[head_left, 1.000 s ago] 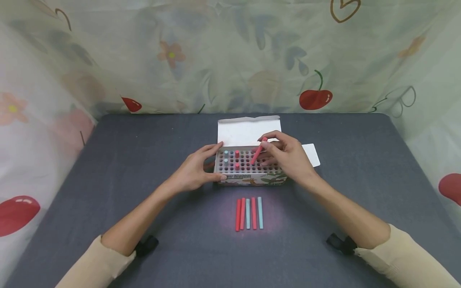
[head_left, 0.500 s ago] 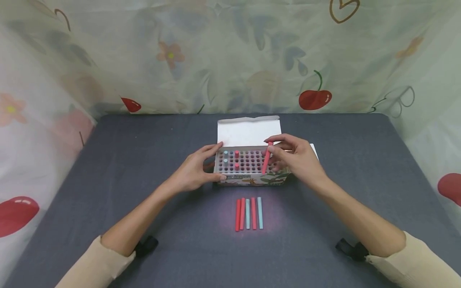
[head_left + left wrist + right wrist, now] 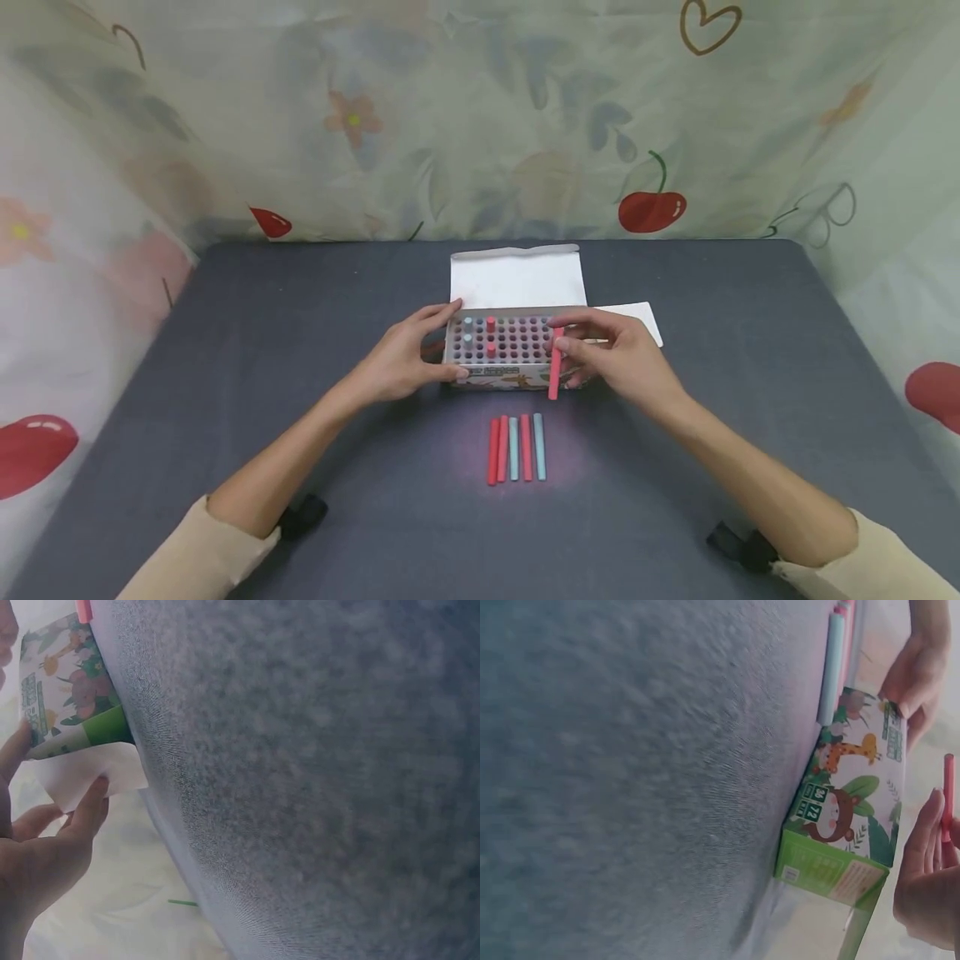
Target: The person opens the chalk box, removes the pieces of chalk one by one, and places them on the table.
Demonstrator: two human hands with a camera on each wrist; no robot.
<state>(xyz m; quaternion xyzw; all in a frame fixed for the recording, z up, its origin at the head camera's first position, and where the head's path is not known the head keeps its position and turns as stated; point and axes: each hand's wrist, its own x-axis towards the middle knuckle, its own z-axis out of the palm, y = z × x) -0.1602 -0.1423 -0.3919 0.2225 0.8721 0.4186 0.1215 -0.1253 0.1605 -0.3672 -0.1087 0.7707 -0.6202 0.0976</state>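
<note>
A patterned chalk box sits on the table, its inner grid full of round holes. Two light blue and two pink chalk ends stick up from the left part of the grid. My left hand holds the box's left end, thumb at the front corner and fingers behind. My right hand pinches a pink chalk stick above the box's front edge, its lower end pointing toward me. In the right wrist view, that stick shows apart from the box. Several pink, red and blue chalk sticks lie in a row before the box.
The white lid stands raised behind the box. A white side flap sticks out on the right. Grey cloth covers the table, and a printed curtain hangs behind it.
My right hand has moved right, then toward me, carrying the pink chalk stick from over the grid to beyond the box's front edge. The left hand has stayed on the box.
</note>
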